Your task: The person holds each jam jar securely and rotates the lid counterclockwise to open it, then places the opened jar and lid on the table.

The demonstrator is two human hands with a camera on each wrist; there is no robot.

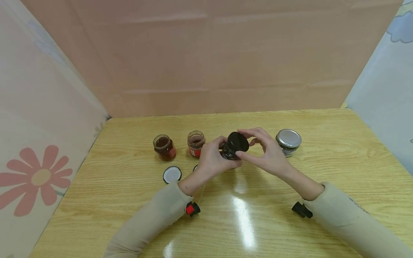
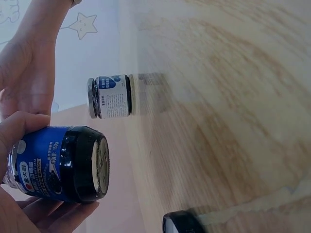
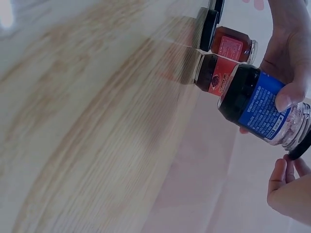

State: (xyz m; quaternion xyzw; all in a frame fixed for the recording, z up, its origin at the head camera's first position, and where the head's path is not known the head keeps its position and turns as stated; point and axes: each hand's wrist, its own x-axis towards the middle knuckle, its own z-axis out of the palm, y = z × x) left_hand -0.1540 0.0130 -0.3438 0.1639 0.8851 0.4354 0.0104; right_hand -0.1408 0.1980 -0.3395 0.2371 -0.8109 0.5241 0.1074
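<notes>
My left hand (image 1: 214, 156) grips a jam jar (image 2: 39, 160) with a blue label, held tilted above the table. On the jar's mouth end is a black lid (image 1: 238, 141), its top facing the head camera. Thumb and fingers of my right hand (image 1: 267, 152) pinch the lid's rim from opposite sides. In the right wrist view, the lid (image 3: 302, 146) sits at the jar's neck; whether it is loose I cannot tell. Dark contents fill the base end of the jar (image 3: 265, 104), and the glass near the neck is clear.
Two lidless jars with red labels, one at left (image 1: 165, 147) and one nearer the middle (image 1: 196, 143), stand behind a lid (image 1: 172, 174) lying white side up. My left hand partly hides another lid (image 1: 195, 167). A silver-lidded jar (image 1: 289, 141) stands at right.
</notes>
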